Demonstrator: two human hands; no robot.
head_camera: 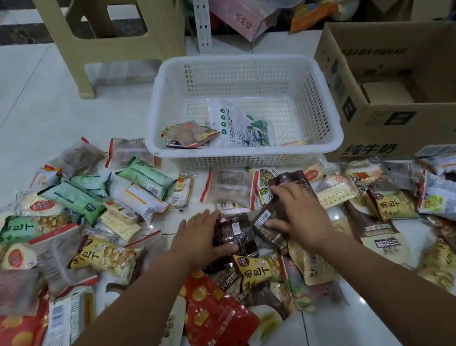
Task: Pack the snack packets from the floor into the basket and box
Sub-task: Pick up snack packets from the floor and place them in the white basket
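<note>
Several snack packets lie spread over the white tiled floor in front of me. My left hand (201, 238) grips a dark brown packet (233, 230) at the middle of the pile. My right hand (297, 216) holds another dark brown packet (272, 222) right beside it, fingers curled over its top edge. Beyond them stands a white plastic basket (247, 152) with a white-and-green packet (241, 127) and a small orange-brown packet (190, 134) inside. To its right sits an open cardboard box (394, 117); I see no packets in its visible part.
A beige plastic stool (114, 42) stands at the back left. A white metal shelf post (201, 12), a pink box (239, 10) and cluttered bags and cartons fill the back right. Green packets (145, 175) and a red packet (218, 320) lie near my arms.
</note>
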